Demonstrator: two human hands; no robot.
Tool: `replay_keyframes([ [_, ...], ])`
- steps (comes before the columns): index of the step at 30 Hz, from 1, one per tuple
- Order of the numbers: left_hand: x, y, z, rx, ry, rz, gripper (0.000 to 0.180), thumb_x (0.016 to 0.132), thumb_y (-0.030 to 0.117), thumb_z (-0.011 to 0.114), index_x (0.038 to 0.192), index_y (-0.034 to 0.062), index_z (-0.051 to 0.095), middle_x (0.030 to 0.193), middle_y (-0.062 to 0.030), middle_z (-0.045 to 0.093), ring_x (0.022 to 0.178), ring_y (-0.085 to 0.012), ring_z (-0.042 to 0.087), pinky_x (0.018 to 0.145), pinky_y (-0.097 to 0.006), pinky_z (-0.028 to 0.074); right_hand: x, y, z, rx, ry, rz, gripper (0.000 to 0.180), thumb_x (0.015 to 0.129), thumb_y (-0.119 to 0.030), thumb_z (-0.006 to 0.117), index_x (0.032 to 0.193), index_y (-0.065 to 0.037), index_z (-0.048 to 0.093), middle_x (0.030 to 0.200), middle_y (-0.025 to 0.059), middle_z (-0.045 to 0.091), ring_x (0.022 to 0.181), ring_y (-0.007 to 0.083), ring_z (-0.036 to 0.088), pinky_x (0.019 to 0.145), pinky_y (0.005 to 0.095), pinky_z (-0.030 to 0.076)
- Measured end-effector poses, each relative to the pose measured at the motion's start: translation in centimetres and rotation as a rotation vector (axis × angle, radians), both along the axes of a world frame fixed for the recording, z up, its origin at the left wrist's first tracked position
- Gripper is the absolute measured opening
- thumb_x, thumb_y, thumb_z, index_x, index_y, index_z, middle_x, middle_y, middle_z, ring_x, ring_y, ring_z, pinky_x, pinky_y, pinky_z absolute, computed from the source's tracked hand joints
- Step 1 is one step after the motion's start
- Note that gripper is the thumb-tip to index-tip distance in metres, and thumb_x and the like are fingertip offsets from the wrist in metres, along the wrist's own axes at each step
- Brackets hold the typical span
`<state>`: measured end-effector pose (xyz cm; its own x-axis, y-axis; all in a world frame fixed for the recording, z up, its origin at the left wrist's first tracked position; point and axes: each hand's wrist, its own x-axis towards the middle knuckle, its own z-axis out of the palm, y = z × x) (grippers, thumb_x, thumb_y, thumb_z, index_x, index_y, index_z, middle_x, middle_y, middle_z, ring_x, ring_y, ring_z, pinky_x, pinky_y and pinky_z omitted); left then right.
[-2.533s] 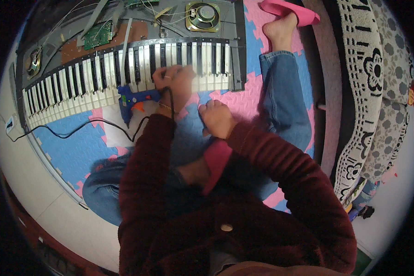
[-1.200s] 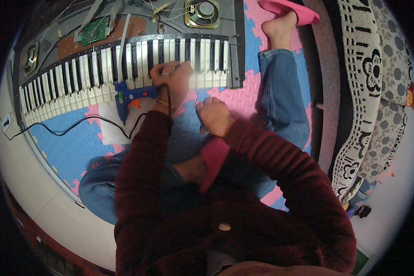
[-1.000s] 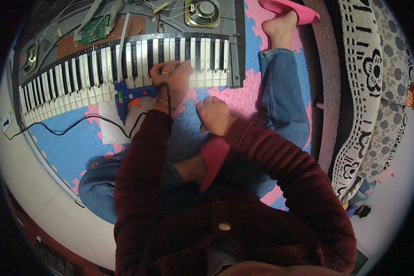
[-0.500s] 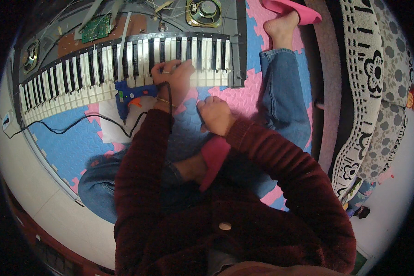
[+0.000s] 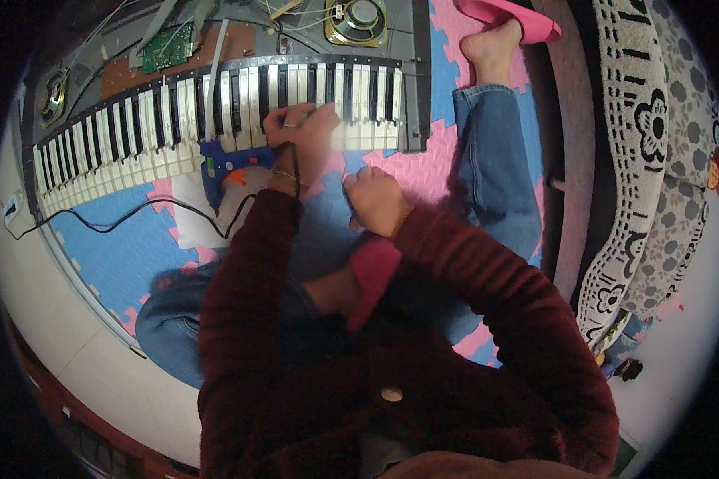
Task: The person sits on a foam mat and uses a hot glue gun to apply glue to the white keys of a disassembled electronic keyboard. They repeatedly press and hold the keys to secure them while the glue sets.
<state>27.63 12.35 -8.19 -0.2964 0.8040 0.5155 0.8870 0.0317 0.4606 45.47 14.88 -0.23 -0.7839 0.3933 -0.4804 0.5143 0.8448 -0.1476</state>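
Observation:
My left hand [image 5: 305,132] rests on the white keys of an opened electronic keyboard [image 5: 128,144]. Its fingers are bent and somewhat apart, the tips down among the keys; nothing shows in them. Just left of that wrist lies a blue glue gun [image 5: 230,163] with an orange trigger, its nozzle pointing toward me over a white sheet [image 5: 190,209]. A black cord [image 5: 297,172] crosses my left wrist. My right hand [image 5: 375,199] is loosely closed, off the keyboard near its front edge, above the mat; no object shows in it.
Inside the keyboard case are a green circuit board [image 5: 166,49], a speaker [image 5: 358,22] and loose wires. Pink and blue foam mats [image 5: 112,243] cover the floor. My leg [image 5: 495,160] stretches out at right, beside furniture with a patterned cover [image 5: 647,120].
The left hand has shifted very slightly on the keys. The right hand and the glue gun stay in place.

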Motion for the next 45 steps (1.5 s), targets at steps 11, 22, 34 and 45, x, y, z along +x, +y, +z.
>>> replay_keyframes([
  [11, 0.1, -0.1, -2.0, -0.023, -0.197, -0.012, 0.018, 0.077, 0.016, 0.073, 0.094, 0.0207, 0.074, 0.111, 0.0088, 0.071, 0.104, -0.0155, 0.063, 0.098, -0.043, 0.035, -0.3, -0.2, 0.1, 0.031, -0.025, -0.015, 0.061, 0.050, -0.031, 0.092, 0.098, -0.006, 0.064, 0.094, 0.0109, 0.065, 0.090, 0.0296, 0.065, 0.076, 0.0404, 0.055],
  [22, -0.1, 0.3, 0.9, 0.063, -0.008, -0.035, 0.017, 0.081, 0.008, 0.064, 0.095, 0.0141, 0.072, 0.097, 0.0019, 0.069, 0.095, -0.0180, 0.064, 0.090, -0.042, 0.038, -0.6, -0.1, 0.0, 0.001, -0.104, -0.022, 0.070, 0.053, -0.036, 0.092, 0.106, -0.004, 0.060, 0.102, 0.0151, 0.063, 0.096, 0.0329, 0.064, 0.079, 0.0419, 0.055],
  [34, 0.0, 0.2, 1.4, 0.064, 0.005, -0.020, 0.016, 0.073, 0.012, 0.072, 0.088, 0.0173, 0.074, 0.108, 0.0070, 0.072, 0.102, -0.0157, 0.062, 0.093, -0.043, 0.039, 0.2, -0.6, -0.9, 0.109, 0.026, -0.004, 0.059, 0.046, -0.029, 0.091, 0.094, -0.007, 0.064, 0.092, 0.0104, 0.064, 0.086, 0.0282, 0.065, 0.071, 0.0388, 0.055],
  [45, -0.1, 0.2, 2.0, 0.058, 0.013, -0.030, 0.017, 0.073, 0.010, 0.071, 0.088, 0.0166, 0.073, 0.108, 0.0068, 0.072, 0.102, -0.0158, 0.063, 0.092, -0.045, 0.039, -0.3, -0.1, 0.0, 0.051, -0.057, 0.014, 0.064, 0.049, -0.038, 0.092, 0.096, -0.005, 0.063, 0.094, 0.0123, 0.065, 0.089, 0.0292, 0.066, 0.074, 0.0388, 0.056],
])
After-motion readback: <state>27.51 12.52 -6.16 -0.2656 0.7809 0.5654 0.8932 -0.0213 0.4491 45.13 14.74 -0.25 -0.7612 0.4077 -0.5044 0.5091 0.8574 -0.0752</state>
